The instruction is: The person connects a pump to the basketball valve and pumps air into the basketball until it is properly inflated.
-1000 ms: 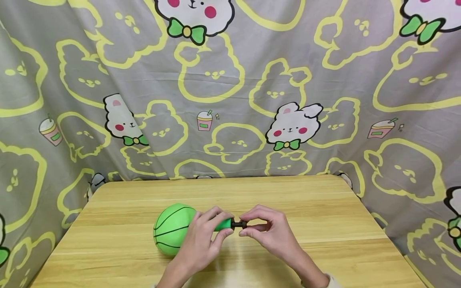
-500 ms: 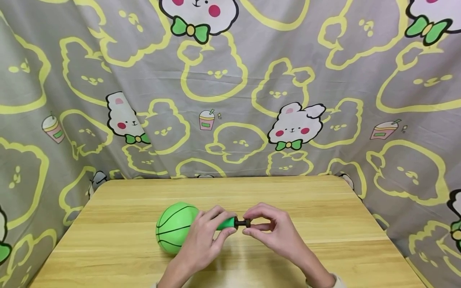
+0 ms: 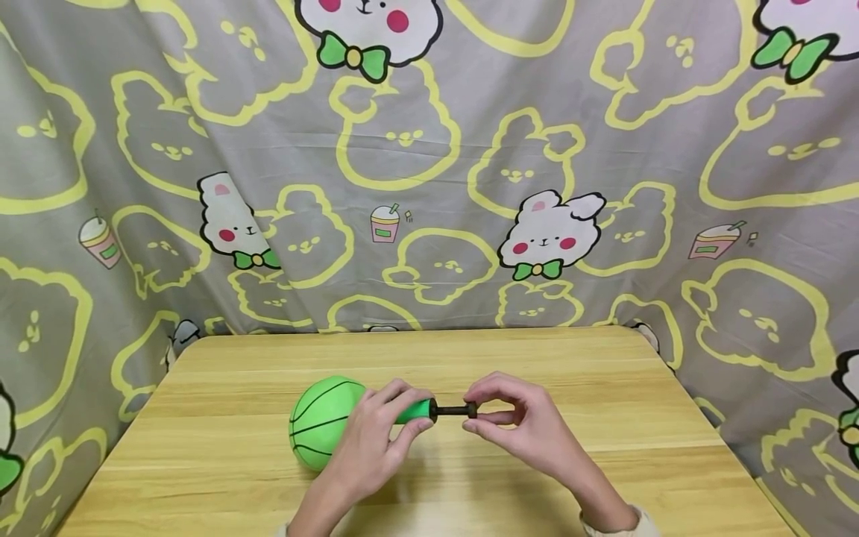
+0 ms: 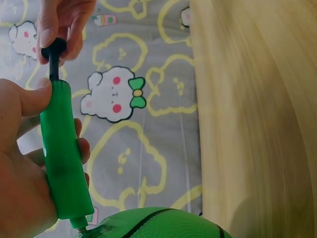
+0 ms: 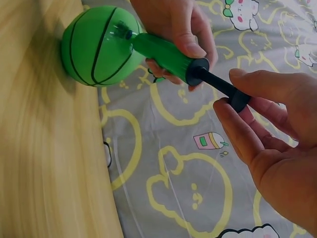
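A green ball (image 3: 321, 425) with black lines sits on the table at the left of the hands. My left hand (image 3: 376, 440) grips the green barrel of a small hand pump (image 4: 62, 148), its fingers curled round it. In the right wrist view the pump's needle end meets the ball (image 5: 101, 47). My right hand (image 3: 526, 421) pinches the black knob of the pump's plunger (image 5: 238, 100) between thumb and fingers. A length of black rod shows between the barrel and the knob. In the head view the left hand hides most of the barrel.
The wooden table (image 3: 604, 462) carries the ball and runs back to a grey curtain (image 3: 429, 186) printed with yellow outlines and white rabbits. Curtain also hangs along both sides of the table.
My right hand has moved to the right with the knob, and more of the black rod shows. The left hand keeps its grip on the barrel, and the ball stays nearly in place.
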{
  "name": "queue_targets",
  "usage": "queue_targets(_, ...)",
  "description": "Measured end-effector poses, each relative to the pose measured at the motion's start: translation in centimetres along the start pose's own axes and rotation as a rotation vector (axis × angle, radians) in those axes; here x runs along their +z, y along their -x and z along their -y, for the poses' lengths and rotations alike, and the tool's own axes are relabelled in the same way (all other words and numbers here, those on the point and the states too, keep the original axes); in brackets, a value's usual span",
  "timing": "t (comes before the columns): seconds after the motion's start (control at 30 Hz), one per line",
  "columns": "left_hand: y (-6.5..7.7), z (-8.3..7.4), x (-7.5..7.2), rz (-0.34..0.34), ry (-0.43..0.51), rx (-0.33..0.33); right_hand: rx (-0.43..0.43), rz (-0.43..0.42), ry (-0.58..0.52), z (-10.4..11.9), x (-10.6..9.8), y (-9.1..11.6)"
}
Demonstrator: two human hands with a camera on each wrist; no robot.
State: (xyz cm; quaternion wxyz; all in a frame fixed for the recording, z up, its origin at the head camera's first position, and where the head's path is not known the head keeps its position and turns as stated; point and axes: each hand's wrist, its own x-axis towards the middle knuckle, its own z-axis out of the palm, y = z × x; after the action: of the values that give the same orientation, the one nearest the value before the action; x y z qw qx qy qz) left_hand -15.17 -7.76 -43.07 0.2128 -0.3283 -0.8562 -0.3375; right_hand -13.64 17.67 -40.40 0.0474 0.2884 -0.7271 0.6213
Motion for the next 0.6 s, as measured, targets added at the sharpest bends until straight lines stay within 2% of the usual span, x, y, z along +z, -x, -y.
queue_targets(0.6,-0.1,1.4,-1.5,-0.039,-0.03,-0.038,0.014,-0.039,-0.028,0.6,-2.7,0.2)
